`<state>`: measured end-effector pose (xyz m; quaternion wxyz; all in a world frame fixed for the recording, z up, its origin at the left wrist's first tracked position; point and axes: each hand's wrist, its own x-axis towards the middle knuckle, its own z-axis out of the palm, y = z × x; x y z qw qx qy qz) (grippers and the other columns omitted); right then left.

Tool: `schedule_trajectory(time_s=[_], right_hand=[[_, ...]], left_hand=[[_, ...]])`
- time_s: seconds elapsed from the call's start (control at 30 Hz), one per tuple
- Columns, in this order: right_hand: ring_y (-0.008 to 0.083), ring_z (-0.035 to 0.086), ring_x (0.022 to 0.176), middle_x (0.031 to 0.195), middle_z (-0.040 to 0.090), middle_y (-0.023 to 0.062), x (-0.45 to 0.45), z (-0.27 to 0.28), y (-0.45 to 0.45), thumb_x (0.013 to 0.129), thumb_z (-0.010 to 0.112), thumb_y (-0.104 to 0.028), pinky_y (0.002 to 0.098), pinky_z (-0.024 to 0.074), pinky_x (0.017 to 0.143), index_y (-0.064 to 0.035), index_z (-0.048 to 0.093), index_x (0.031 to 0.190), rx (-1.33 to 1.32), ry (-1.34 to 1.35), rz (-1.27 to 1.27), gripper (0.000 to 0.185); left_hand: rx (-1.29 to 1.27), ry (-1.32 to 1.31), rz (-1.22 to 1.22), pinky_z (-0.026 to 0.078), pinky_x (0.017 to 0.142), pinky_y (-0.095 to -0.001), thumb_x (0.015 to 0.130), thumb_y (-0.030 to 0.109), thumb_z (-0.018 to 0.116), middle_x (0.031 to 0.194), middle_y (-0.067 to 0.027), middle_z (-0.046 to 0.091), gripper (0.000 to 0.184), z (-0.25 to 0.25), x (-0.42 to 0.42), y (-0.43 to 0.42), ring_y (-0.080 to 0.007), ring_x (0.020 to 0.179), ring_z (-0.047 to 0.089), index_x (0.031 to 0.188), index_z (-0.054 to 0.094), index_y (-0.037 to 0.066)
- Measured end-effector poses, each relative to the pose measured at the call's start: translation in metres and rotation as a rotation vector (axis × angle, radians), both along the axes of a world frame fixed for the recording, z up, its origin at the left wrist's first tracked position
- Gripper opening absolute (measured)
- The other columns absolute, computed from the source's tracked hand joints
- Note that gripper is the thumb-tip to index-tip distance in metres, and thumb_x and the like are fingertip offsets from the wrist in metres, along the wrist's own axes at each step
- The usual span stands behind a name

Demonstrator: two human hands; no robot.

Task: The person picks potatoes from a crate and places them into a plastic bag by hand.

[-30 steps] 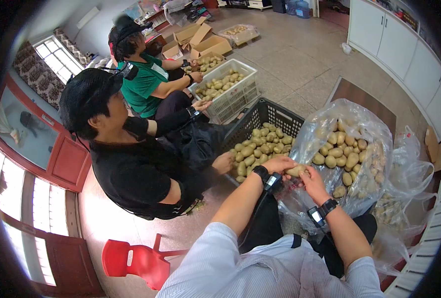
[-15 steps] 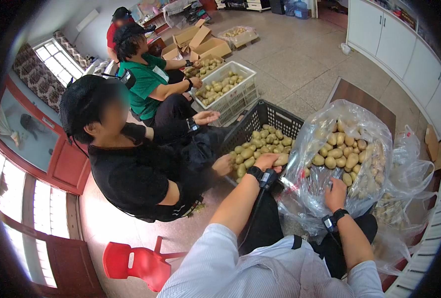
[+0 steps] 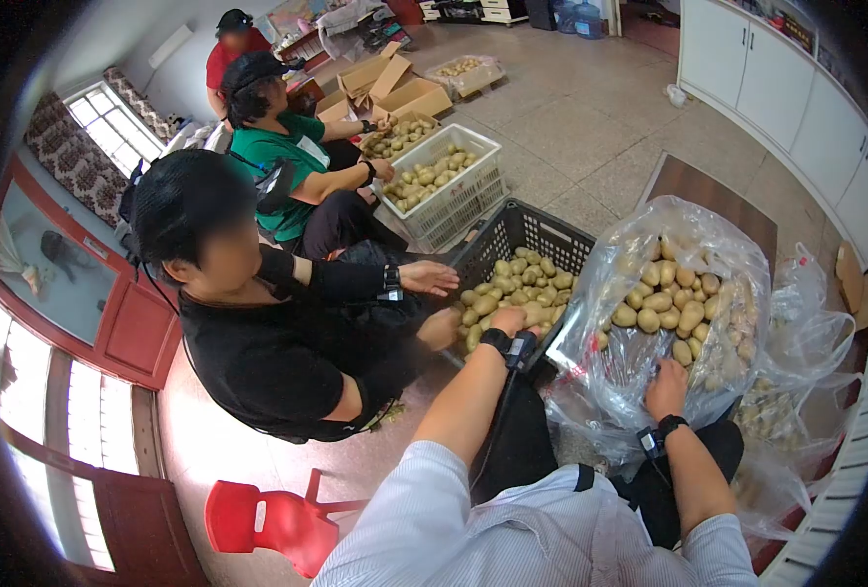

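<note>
Resting over the potatoes (image 3: 501,285) in the black crate (image 3: 548,227), between three and four o'clock from the middle of the view, is the left hand (image 3: 512,321). Its back faces up and hides most of the fingers, so I cannot tell whether this grip is pinching a potato or is spread.

The right hand (image 3: 666,387), at four o'clock, is at the near side of the clear plastic bag (image 3: 605,364), fingers curled downward just beside the lowest of the bagged potatoes (image 3: 690,315). Whether that grip is pressed together or loose cannot be told. The bag lies open at three o'clock, its potatoes heaped toward its own one o'clock.

At nine o'clock sits a person in black (image 3: 263,342), one open hand (image 3: 430,278) near the crate's rim. A person in green (image 3: 275,161) sits at ten o'clock, beside a white crate (image 3: 463,201) of potatoes at twelve. A red chair (image 3: 282,528) stands at seven o'clock.
</note>
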<state>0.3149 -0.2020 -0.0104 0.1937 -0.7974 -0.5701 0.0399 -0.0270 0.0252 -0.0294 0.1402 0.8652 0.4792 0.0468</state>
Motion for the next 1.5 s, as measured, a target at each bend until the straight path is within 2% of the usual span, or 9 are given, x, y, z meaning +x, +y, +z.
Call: schedule_trajectory(time_s=[0.33, 0.53, 0.77, 1.0, 1.07, 1.17, 1.23, 1.27, 1.5], right_hand=[[0.0399, 0.048, 0.109, 0.12, 0.051, 0.0153, 0.006, -0.007, -0.009, 0.072, 0.061, 0.001, 0.0456, 0.0408, 0.095, -0.0043, 0.056, 0.113, -0.074, 0.01, 0.017, 0.043], [0.0401, 0.051, 0.104, 0.115, 0.054, 0.0174, 0.005, 0.004, -0.013, 0.072, 0.063, -0.003, 0.0459, 0.0423, 0.092, -0.005, 0.057, 0.112, -0.085, 0.039, 0.061, 0.04], [0.0393, 0.056, 0.101, 0.104, 0.059, 0.0209, 0.005, -0.002, -0.011, 0.07, 0.068, -0.011, 0.0445, 0.0447, 0.09, -0.0042, 0.059, 0.109, 0.068, 0.247, 0.068, 0.04], [0.0399, 0.056, 0.101, 0.103, 0.061, 0.0195, 0.003, -0.005, -0.013, 0.073, 0.068, -0.014, 0.0455, 0.0449, 0.09, -0.0042, 0.058, 0.109, -0.045, 0.301, 0.018, 0.039], [0.04, 0.056, 0.101, 0.103, 0.061, 0.0197, 0.001, -0.003, -0.013, 0.073, 0.068, -0.013, 0.0454, 0.0449, 0.09, -0.0044, 0.057, 0.11, -0.015, 0.34, 0.043, 0.04], [0.0403, 0.055, 0.103, 0.106, 0.06, 0.0208, 0.0, -0.011, -0.009, 0.072, 0.068, -0.01, 0.0459, 0.0438, 0.091, -0.0046, 0.056, 0.112, -0.004, 0.37, 0.047, 0.042], [0.0414, 0.053, 0.105, 0.113, 0.057, 0.0229, -0.002, -0.007, -0.007, 0.074, 0.066, -0.008, 0.0461, 0.0425, 0.092, -0.0048, 0.054, 0.115, -0.031, 0.417, 0.047, 0.044], [0.0414, 0.053, 0.105, 0.113, 0.057, 0.0229, -0.003, -0.008, -0.004, 0.074, 0.066, -0.008, 0.0461, 0.0425, 0.092, -0.0048, 0.054, 0.115, -0.034, 0.41, 0.026, 0.044], [0.0358, 0.059, 0.103, 0.109, 0.06, 0.022, -0.037, 0.024, 0.024, 0.08, 0.068, -0.018, 0.0413, 0.0467, 0.087, 0.0004, 0.049, 0.12, 0.1, 0.62, 0.151, 0.048]], left_hand=[[-0.078, 0.215, 0.107, 0.053, 0.068, -0.0463, 0.078, 0.02, 0.061, 0.088, -0.0181, 0.07, 0.019, 0.004, -0.009, 0.001, -0.0345, 0.081, 0.068, 0.081, 0.073, 0.005], [-0.171, 0.244, 0.167, 0.053, 0.07, -0.0453, 0.078, 0.021, 0.062, 0.092, -0.017, 0.07, 0.021, -0.099, -0.016, 0.043, -0.0341, 0.085, 0.068, 0.085, 0.073, 0.005], [-0.28, 0.064, 0.315, 0.051, 0.078, -0.0444, 0.081, 0.028, 0.058, 0.102, -0.0185, 0.069, 0.03, -0.089, -0.024, 0.042, -0.0346, 0.095, 0.066, 0.097, 0.072, 0.005], [-0.291, 0.276, 0.159, 0.052, 0.066, -0.0406, 0.082, 0.034, 0.063, 0.086, -0.0125, 0.071, 0.026, 0.001, -0.018, 0.015, -0.0264, 0.076, 0.069, 0.083, 0.071, 0.009], [-0.533, -0.298, 0.473, 0.053, 0.062, -0.0356, 0.083, 0.026, 0.064, 0.082, -0.0118, 0.071, 0.022, -0.044, -0.023, 0.028, -0.0221, 0.075, 0.069, 0.088, 0.07, 0.006], [-0.22, 0.234, 0.044, 0.055, 0.062, -0.0313, 0.086, 0.016, 0.063, 0.089, -0.0121, 0.071, 0.017, 0.023, -0.001, -0.003, -0.0206, 0.075, 0.069, 0.092, 0.067, 0.001], [-0.849, -0.818, 0.496, 0.057, 0.069, -0.0358, 0.089, 0.01, 0.059, 0.095, -0.0121, 0.067, 0.017, -0.011, -0.009, -0.003, -0.0258, 0.085, 0.066, 0.103, 0.061, 0.0], [-0.969, -0.992, 0.562, 0.057, 0.072, -0.037, 0.09, 0.012, 0.058, 0.097, -0.0116, 0.065, 0.018, -0.007, -0.003, -0.004, -0.0272, 0.087, 0.065, 0.104, 0.059, 0.001], [-1.241, -1.046, 0.736, 0.055, 0.082, -0.045, 0.096, 0.022, 0.053, 0.108, -0.0107, 0.06, 0.024, 0.049, 0.034, -0.017, -0.0325, 0.094, 0.063, 0.115, 0.05, 0.007]])
